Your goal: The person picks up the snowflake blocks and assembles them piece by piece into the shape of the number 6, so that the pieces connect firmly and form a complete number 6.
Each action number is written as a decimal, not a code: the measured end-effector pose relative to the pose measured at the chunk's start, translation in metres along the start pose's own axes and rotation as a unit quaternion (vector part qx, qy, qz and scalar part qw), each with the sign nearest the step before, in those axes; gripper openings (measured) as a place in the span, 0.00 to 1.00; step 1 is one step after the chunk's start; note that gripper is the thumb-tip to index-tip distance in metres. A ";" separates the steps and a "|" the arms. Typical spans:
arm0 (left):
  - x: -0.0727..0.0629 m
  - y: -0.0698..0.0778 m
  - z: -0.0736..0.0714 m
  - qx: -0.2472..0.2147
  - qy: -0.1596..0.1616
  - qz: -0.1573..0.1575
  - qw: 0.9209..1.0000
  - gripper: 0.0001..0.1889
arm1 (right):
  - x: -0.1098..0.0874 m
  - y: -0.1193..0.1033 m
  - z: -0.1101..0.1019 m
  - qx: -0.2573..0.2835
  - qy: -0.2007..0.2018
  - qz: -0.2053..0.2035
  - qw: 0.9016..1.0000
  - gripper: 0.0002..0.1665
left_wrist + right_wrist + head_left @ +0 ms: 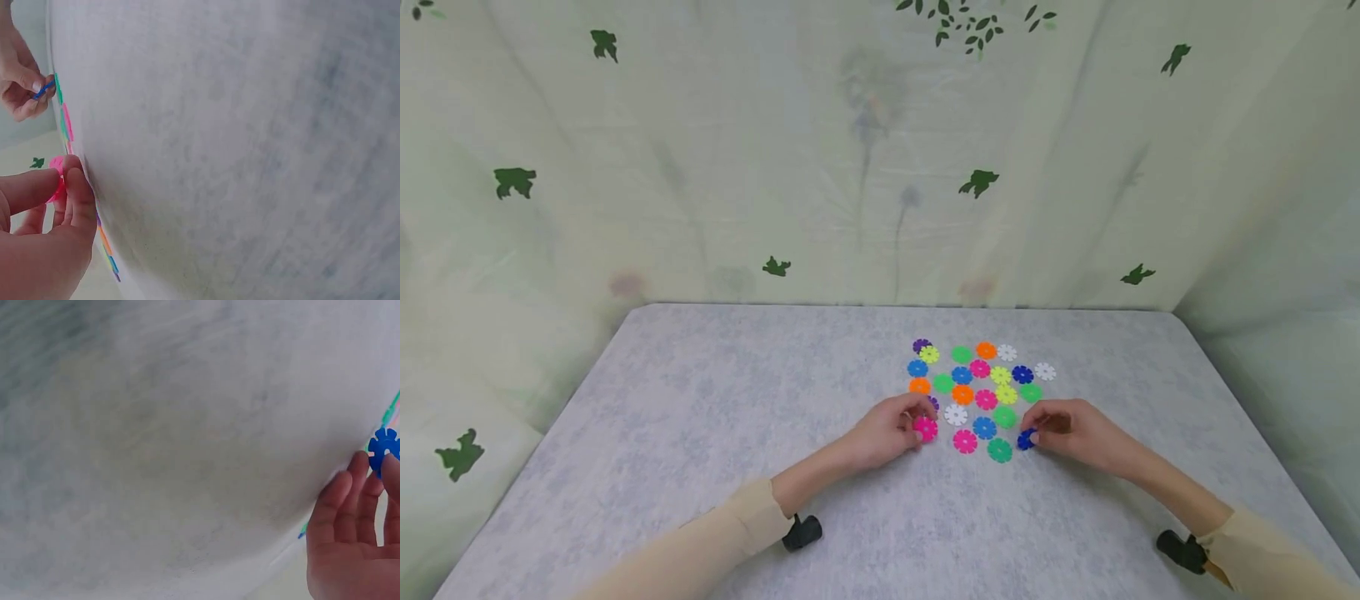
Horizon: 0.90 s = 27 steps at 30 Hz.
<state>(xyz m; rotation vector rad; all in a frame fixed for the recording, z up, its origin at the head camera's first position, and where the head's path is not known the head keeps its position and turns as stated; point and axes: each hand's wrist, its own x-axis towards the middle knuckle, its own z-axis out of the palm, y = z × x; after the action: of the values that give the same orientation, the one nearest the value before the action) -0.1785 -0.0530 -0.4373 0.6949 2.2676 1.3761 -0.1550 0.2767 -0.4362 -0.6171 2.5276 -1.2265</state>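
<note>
Flat, notched plastic snowflake discs in many colours lie spread on the table right of its middle. My left hand (891, 429) pinches a pink snowflake disc (926, 429) between thumb and fingers at the near left of the spread; the left wrist view shows this pink disc (57, 178) tilted up. On the near right side, my right hand (1081, 432) pinches a dark blue snowflake disc (1025, 440), whose notched rim (383, 445) shows in the right wrist view. A purple disc (934, 402) is partly hidden behind my left fingers.
Between the hands lie a pink disc (966, 442), a green disc (1000, 451) and a blue disc (984, 428). Farther back are orange (987, 351), white (1045, 372) and yellow (1001, 376) discs. A pale curtain (820, 167) with leaf prints hangs behind the grey table (700, 375).
</note>
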 end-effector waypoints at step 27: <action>-0.053 0.037 -0.019 -0.224 0.112 -0.069 0.966 0.16 | -0.017 -0.083 0.047 0.161 0.174 0.095 0.967 0.15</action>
<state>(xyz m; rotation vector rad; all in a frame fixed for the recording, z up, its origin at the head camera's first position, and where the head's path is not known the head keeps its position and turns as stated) -0.1395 -0.0830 -0.3913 0.2375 2.0015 1.8839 -0.0997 0.2069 -0.3985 -0.0863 2.4871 -1.7467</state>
